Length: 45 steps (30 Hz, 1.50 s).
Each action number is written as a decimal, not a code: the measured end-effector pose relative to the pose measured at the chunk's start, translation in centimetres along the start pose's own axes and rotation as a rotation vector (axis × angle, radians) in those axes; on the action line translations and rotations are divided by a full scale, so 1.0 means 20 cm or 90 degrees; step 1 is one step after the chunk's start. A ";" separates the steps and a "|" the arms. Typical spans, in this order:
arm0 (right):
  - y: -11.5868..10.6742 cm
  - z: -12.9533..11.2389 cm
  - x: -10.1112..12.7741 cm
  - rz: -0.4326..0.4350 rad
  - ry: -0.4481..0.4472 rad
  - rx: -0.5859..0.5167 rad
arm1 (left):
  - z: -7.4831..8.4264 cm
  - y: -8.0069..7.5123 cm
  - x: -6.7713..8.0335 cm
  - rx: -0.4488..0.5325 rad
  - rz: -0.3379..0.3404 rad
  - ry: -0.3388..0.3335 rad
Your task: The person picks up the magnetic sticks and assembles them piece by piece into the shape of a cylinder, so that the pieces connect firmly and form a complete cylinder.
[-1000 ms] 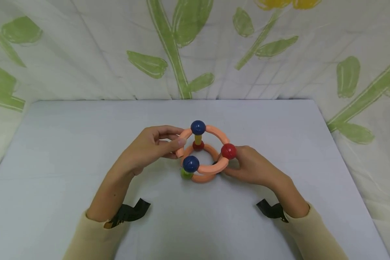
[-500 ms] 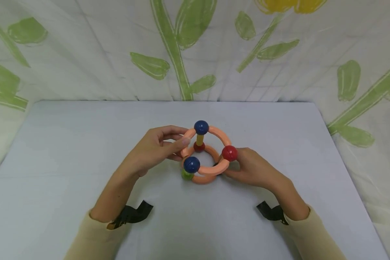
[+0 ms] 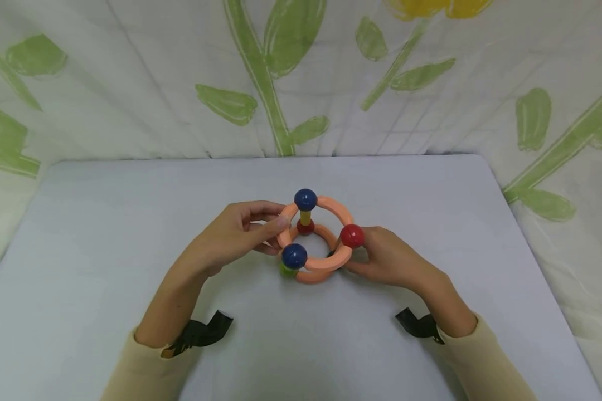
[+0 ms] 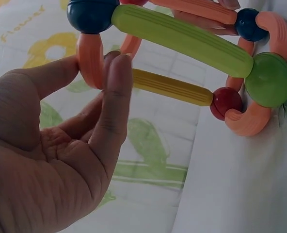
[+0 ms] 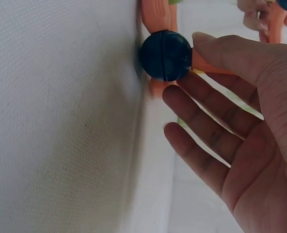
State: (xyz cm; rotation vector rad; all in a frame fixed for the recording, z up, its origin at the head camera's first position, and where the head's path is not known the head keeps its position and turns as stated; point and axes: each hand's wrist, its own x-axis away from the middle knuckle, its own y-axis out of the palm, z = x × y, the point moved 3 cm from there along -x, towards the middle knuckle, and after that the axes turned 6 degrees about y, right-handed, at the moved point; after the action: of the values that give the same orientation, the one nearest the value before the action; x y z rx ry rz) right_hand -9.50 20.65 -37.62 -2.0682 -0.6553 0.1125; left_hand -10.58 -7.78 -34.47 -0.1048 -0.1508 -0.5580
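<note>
A toy frame [image 3: 317, 239] of two orange curved rings joined by balls and rods stands on the white table [image 3: 105, 250]. It has blue balls [image 3: 305, 199] on top, a red ball [image 3: 352, 236] at the right, and a yellow rod [image 3: 305, 216]. My left hand [image 3: 277, 224] pinches the upper ring's left curve between thumb and forefinger. In the left wrist view that pinch [image 4: 101, 73] sits beside a green rod [image 4: 182, 39] and a green ball [image 4: 269, 80]. My right hand [image 3: 355, 260] holds the frame's right side below the red ball, thumb on an orange piece [image 5: 204, 63] by a blue ball [image 5: 165, 55].
A cloth printed with green leaves [image 3: 261, 83] hangs behind and around the table. Black wrist straps [image 3: 200, 331] show on both cream sleeves. The table's far edge [image 3: 281, 159] runs just behind the toy.
</note>
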 end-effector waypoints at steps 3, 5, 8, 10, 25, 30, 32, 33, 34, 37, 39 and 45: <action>0.00 0.00 0.01 -0.010 0.010 0.001 | -0.01 0.01 0.01 0.008 -0.010 -0.003; 0.00 0.00 0.01 -0.009 0.008 0.004 | -0.01 0.01 0.01 0.011 -0.013 -0.001; -0.01 0.00 0.02 -0.001 -0.002 0.004 | 0.00 0.02 0.00 0.014 -0.016 -0.002; -0.01 0.00 0.02 0.005 -0.013 0.001 | 0.00 0.02 0.00 0.015 -0.024 0.001; 0.02 -0.01 -0.01 0.046 -0.015 -0.017 | 0.01 -0.02 0.00 0.003 -0.006 0.011; 0.02 -0.03 -0.01 0.053 -0.008 0.002 | 0.01 -0.02 0.00 -0.001 -0.006 0.021; 0.02 -0.03 -0.01 0.054 -0.009 0.010 | 0.01 -0.02 0.01 -0.001 -0.007 0.027; 0.02 -0.03 -0.01 0.054 -0.010 0.013 | 0.00 -0.02 0.01 -0.001 -0.007 0.030; 0.03 -0.03 -0.02 0.055 -0.011 0.013 | 0.00 -0.02 0.01 -0.001 -0.007 0.032; 0.03 -0.03 -0.02 0.057 -0.018 0.018 | 0.00 -0.02 0.01 -0.001 -0.003 0.031; 0.03 -0.03 -0.02 0.059 -0.022 0.022 | -0.01 -0.02 0.00 0.002 0.000 0.032; 0.03 -0.02 -0.02 0.066 -0.027 0.027 | -0.01 0.00 -0.01 0.007 -0.003 0.049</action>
State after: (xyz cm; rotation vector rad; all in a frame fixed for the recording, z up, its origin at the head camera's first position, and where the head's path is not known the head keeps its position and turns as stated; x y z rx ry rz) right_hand -9.48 19.87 -37.89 -2.0629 -0.5658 0.2279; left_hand -10.77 -7.71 -34.68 -0.0720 -0.0791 -0.5645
